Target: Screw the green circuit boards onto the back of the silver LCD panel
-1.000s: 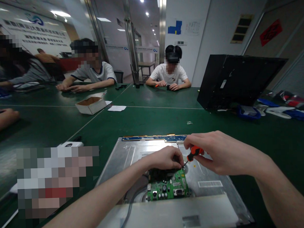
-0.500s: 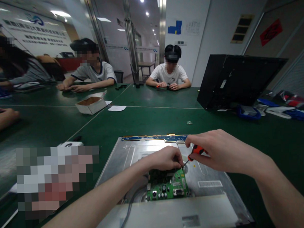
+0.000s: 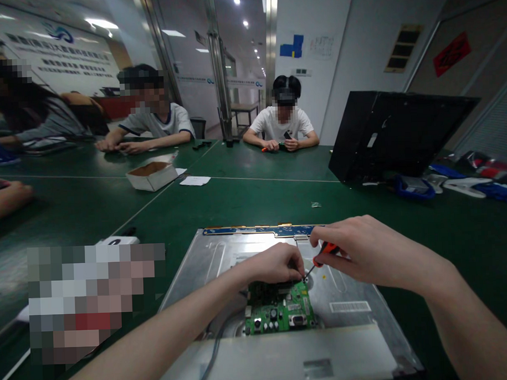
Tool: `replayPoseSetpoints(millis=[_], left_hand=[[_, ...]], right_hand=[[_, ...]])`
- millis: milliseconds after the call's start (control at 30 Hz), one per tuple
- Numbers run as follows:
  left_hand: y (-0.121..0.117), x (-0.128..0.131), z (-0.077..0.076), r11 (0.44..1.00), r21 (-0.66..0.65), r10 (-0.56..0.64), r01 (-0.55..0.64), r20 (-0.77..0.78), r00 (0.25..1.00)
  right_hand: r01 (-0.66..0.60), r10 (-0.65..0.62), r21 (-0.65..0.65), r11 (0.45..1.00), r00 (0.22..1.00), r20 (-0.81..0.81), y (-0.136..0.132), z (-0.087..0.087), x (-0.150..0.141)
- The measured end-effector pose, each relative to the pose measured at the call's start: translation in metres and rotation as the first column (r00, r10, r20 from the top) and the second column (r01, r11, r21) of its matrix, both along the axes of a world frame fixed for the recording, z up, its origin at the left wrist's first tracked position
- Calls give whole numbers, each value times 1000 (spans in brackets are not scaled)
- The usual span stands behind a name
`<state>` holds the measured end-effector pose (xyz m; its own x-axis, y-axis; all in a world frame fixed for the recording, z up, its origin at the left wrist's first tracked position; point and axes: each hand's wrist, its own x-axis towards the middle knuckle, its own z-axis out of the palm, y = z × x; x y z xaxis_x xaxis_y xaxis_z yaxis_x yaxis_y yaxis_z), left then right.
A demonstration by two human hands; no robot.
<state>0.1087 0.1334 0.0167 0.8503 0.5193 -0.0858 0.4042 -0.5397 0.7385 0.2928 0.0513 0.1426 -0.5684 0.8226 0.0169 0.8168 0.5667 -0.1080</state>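
Observation:
A green circuit board (image 3: 282, 311) lies on the silver metal back of a display panel (image 3: 348, 292) in front of me. My right hand (image 3: 359, 253) is closed around the orange and black handle of a screwdriver (image 3: 328, 249), its thin shaft slanting down to the left. The tip meets the board's upper right corner. My left hand (image 3: 281, 262) pinches at that same corner, fingertips beside the tip; what they hold, if anything, is too small to make out. A grey cable (image 3: 217, 341) runs from the board's left side toward me.
A black monitor housing (image 3: 401, 135) stands at the right, beside blue and white items (image 3: 482, 187). Left of centre sit an open white box (image 3: 152, 179) and a paper (image 3: 195, 181). Co-workers sit across the green table (image 3: 254, 201); one (image 3: 282, 122) handles small parts.
My hands stay at the board's corner, and the screwdriver handle looks slightly turned in my right hand. Across the table, the co-worker's hands have shifted, with a dark piece now raised.

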Motion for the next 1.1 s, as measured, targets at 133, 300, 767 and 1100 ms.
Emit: replayPoseSetpoints(millis=[133, 300, 767, 1100], left_hand=[[0, 0, -1, 1000, 4, -7, 7, -7, 1000], [1, 0, -1, 1000, -3, 5, -5, -6, 1000], [0, 0, -1, 1000, -24, -3, 4, 28, 1000], [1, 1, -2, 1000, -15, -6, 6, 7, 1000]], right_hand=[[-26, 25, -36, 999, 999, -42, -2, 1, -1], [-44, 38, -83, 996, 996, -77, -4, 2, -2], [9, -10, -16, 1000, 999, -35, -3, 0, 0], [37, -37, 18, 999, 999, 0, 1, -2, 0]])
